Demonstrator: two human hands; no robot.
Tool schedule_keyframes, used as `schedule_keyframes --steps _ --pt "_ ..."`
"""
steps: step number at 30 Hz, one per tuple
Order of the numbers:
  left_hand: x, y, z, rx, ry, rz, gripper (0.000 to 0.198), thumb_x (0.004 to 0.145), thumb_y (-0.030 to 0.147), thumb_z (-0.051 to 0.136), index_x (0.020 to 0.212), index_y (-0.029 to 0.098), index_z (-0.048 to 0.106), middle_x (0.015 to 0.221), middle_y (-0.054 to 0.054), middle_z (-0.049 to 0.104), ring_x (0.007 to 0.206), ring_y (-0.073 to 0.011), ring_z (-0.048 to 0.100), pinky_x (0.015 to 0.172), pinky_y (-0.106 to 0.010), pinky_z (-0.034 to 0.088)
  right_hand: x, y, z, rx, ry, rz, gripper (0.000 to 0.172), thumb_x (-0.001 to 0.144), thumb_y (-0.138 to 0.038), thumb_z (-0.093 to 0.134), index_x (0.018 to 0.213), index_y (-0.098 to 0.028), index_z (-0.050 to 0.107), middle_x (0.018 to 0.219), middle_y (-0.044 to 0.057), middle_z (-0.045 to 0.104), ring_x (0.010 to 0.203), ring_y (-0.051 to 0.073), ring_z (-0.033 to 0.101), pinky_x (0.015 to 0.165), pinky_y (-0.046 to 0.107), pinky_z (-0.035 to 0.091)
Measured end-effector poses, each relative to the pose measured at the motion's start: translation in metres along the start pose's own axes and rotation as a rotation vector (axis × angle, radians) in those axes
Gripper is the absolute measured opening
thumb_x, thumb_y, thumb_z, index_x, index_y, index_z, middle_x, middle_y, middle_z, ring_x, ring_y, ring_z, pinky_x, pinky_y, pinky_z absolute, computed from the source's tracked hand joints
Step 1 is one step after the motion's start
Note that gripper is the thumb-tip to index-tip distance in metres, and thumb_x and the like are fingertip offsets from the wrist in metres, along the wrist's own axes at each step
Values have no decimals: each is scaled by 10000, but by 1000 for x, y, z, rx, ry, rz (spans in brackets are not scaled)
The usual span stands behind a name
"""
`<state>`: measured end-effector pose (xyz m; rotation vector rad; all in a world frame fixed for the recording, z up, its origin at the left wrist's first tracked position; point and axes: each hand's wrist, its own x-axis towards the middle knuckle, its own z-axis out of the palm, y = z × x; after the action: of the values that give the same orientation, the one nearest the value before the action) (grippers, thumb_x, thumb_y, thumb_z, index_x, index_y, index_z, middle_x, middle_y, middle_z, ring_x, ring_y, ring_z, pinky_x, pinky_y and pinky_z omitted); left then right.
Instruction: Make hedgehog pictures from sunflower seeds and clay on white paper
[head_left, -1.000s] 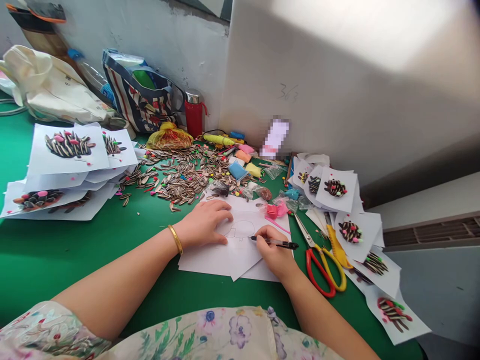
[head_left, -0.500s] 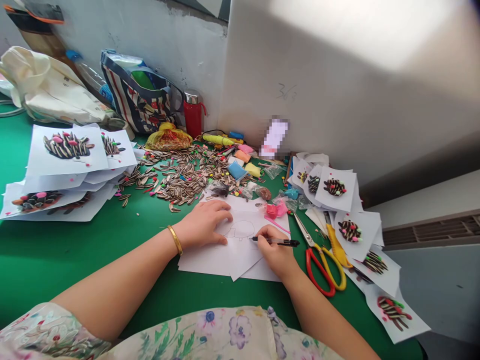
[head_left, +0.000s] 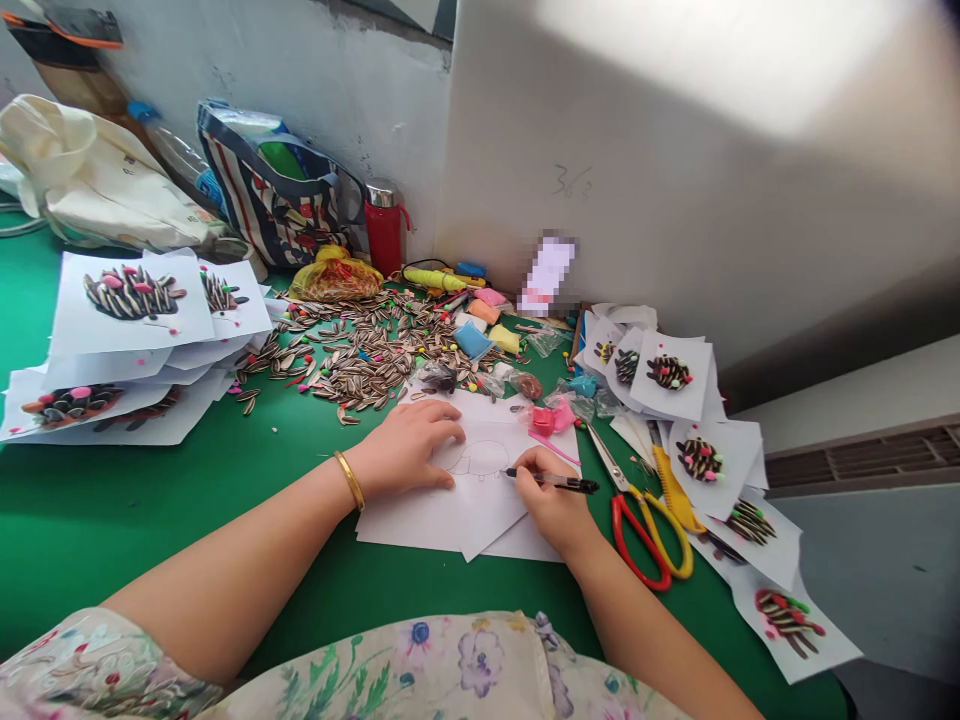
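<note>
A white sheet of paper [head_left: 457,510] lies on the green table [head_left: 90,500] in front of me, with a round outline drawn on it. My left hand [head_left: 409,445] rests flat on the sheet with fingers spread, a gold bangle on the wrist. My right hand [head_left: 551,500] is closed round a black pen [head_left: 559,482] whose tip touches the drawing's lower right edge.
Red- and yellow-handled scissors [head_left: 645,530] lie right of my right hand. A heap of sunflower seeds [head_left: 360,355] and coloured clay pieces sit behind the sheet. Finished seed-hedgehog sheets are stacked at left [head_left: 127,310] and right [head_left: 697,440]. Bags and a red flask [head_left: 385,225] stand by the wall.
The pen tip has shifted slightly right along the outline. My left hand has stayed on the paper.
</note>
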<state>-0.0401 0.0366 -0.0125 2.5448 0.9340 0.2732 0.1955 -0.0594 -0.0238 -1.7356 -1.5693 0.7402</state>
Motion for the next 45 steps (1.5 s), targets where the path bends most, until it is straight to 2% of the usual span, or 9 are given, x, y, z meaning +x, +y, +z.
schedule_keyframes --steps 17,21,26,31,45 --pt "0 -1 0 17 1 14 496 677 469 803 1111 306 625 1369 -44 526 1288 -307 446 1051 -479 341 0 1 -1 49 -20 15 108 767 -204 496 686 -210 568 622 -15 557 587 154 505 526 254 366" --pt "0 0 0 10 1 11 498 677 467 804 1114 306 627 1366 -45 527 1292 -307 442 1056 -473 333 0 0 -2 157 15 24 118 811 -245 492 750 -207 586 672 -3 589 599 157 524 541 261 406" --pt "-1 0 0 16 1 9 504 673 464 810 1114 305 624 1366 -45 526 1293 -298 440 1049 -467 334 -1 -9 5 239 -4 -34 147 853 -303 550 934 -216 636 861 23 665 736 173 606 653 276 483" --pt "0 -1 1 21 8 13 507 673 457 813 1119 309 624 1368 -43 526 1292 -297 442 1048 -464 337 0 -19 19 178 -84 -91 142 844 -251 568 931 -231 678 923 22 697 842 188 635 758 292 488" --pt "0 -2 3 24 10 12 511 663 460 816 1112 304 628 1365 -42 533 1289 -302 445 1041 -471 343 2 -21 25 109 -119 -84 137 852 -238 559 907 -232 684 895 7 698 814 176 624 744 286 474"
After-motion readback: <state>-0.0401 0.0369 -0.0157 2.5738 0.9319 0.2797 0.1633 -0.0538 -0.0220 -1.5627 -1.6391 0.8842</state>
